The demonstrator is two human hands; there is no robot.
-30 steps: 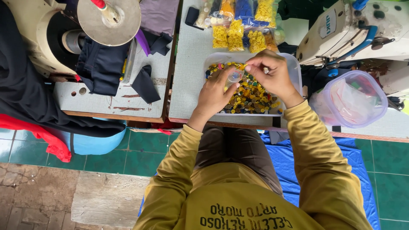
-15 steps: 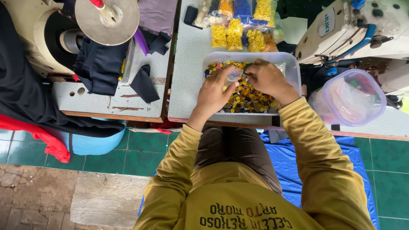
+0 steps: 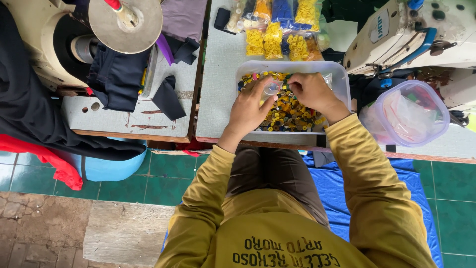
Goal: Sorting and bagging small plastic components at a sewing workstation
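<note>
One head-worn camera looks almost straight down from above the person, near enough that both hands [image 3: 280, 99] fill the upper middle of the view. The table [image 3: 218, 74] runs beyond and beside the hands, the person's lap and sleeves lie below them, and the tiled floor [image 3: 148, 173] shows at the left.

Both hands [image 3: 250, 106] [image 3: 312, 92] forward, fingers pinched

Your clear plastic tub [image 3: 342, 79] holds mostly yellow buttons [image 3: 287, 111], with some blue and pink. Your sleeves [image 3: 369, 188] are mustard yellow; the counter [image 3: 218, 89] is pale grey. The floor tiles [image 3: 456, 193] are green.
</note>
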